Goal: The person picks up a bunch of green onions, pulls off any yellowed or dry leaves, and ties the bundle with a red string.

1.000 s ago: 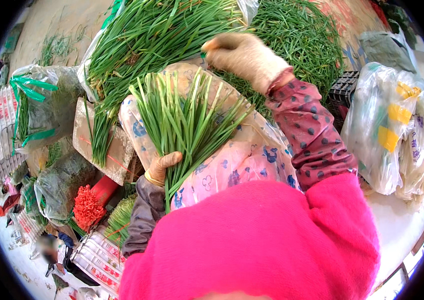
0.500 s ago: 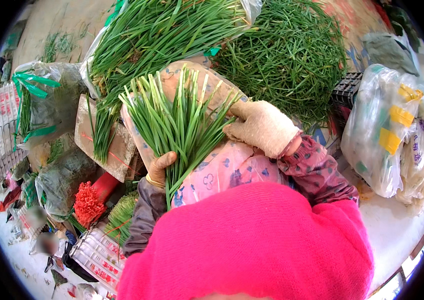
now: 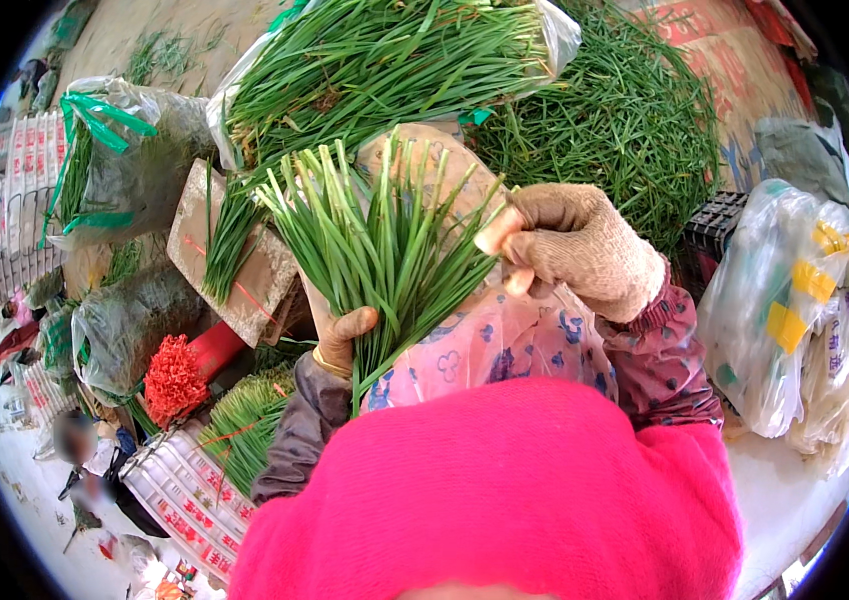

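Observation:
My left hand [image 3: 347, 340], in a pale glove, is closed around the lower part of a bunch of green chives [image 3: 375, 240]. The bunch fans out upward, its pale cut ends pointing away from me. At its right edge, my right hand [image 3: 580, 245] has its fingers pinched on an outer chive stalk; the knitted glove leaves the fingertips bare. Underneath is my pink patterned apron [image 3: 490, 345]. A smaller chive bundle [image 3: 233, 245] lies on a flat board [image 3: 190, 225] to the left.
A large heap of chives [image 3: 395, 70] lies on plastic ahead, beside loose green leaves [image 3: 605, 130]. Bagged greens [image 3: 135, 150], a red bundle of ties [image 3: 180, 380] and a white crate [image 3: 180, 495] stand left. Clear plastic bags [image 3: 770, 310] and a black crate [image 3: 715, 220] are right.
My right hand has turned and its fingers have closed at the bunch's right edge. My left hand keeps its hold. The whole view has shifted slightly, so things appear further right.

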A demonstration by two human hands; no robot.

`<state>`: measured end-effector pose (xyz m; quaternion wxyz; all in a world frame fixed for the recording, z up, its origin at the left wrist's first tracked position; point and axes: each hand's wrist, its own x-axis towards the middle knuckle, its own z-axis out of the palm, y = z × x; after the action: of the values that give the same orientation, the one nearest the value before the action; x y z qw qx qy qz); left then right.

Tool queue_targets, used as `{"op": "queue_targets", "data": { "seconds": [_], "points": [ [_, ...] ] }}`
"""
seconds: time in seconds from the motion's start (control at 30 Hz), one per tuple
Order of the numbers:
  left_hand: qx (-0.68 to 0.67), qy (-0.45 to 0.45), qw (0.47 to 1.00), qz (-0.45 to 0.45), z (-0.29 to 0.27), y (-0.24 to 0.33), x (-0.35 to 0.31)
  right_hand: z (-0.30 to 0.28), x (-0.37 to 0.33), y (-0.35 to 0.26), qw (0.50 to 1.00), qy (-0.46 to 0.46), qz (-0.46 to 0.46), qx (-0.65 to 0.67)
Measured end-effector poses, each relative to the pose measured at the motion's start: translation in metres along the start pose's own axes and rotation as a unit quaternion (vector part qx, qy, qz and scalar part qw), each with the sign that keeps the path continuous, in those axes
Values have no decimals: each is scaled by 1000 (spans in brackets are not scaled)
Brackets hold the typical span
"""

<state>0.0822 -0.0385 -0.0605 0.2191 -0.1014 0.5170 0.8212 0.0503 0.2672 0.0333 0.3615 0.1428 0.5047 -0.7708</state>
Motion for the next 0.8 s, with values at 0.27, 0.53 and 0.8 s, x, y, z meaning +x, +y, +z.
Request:
{"op": "queue_targets", "data": {
  "seconds": [0.27, 0.53, 0.8],
  "points": [
    [4, -22, 999, -41, -1, -4, -4, 49, 34, 1, 774, 176, -208, -572],
    [-13, 9, 1000, -12, -13, -13, -1, 34, 37, -14, 937, -256, 135, -194],
    [-73, 24, 997, -24, -6, -12, 1, 3, 23, -4, 994, 30, 13, -102]
  ]
}}
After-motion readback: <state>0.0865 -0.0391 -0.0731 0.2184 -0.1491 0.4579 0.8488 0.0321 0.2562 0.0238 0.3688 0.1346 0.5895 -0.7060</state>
